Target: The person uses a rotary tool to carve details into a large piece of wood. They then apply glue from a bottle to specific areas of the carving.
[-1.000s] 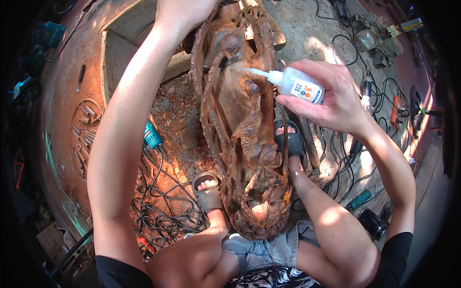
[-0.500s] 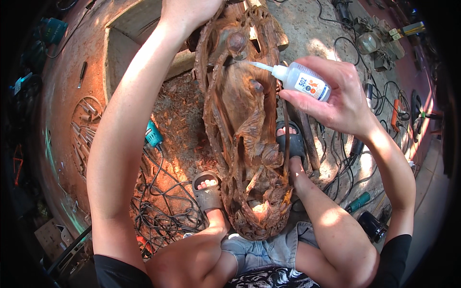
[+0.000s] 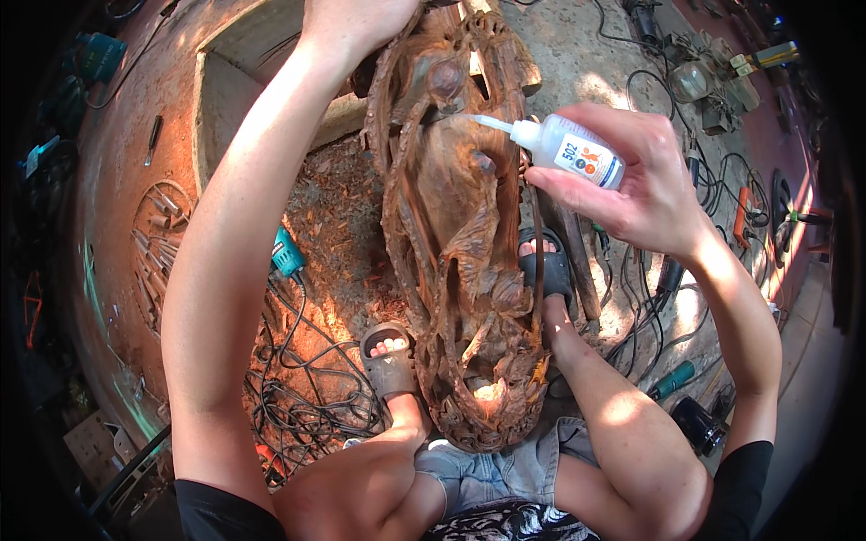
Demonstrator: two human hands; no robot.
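Note:
A long brown wood carving [image 3: 456,203] with twisting, knotted relief lies between my legs, its lower end against my lap. My right hand [image 3: 645,185] grips a small clear glue bottle [image 3: 575,153] with a white-and-blue label. The bottle is tilted on its side, and its thin nozzle points left over the upper part of the carving, just below a round knob. I cannot make out any drop at the tip. My left hand [image 3: 361,22] reaches to the carving's far end at the top edge, where its fingers are hidden.
A concrete trough [image 3: 203,108] stands at the far left. Chisels [image 3: 153,257] lie on the left floor beside a teal power tool [image 3: 287,254] and tangled black cords [image 3: 307,388]. More cords, a glass jar [image 3: 690,81] and a teal-handled tool [image 3: 672,380] are on the right.
Almost nothing differs. The glue bottle and my right hand have shifted very slightly; my left hand stays at the carving's far end.

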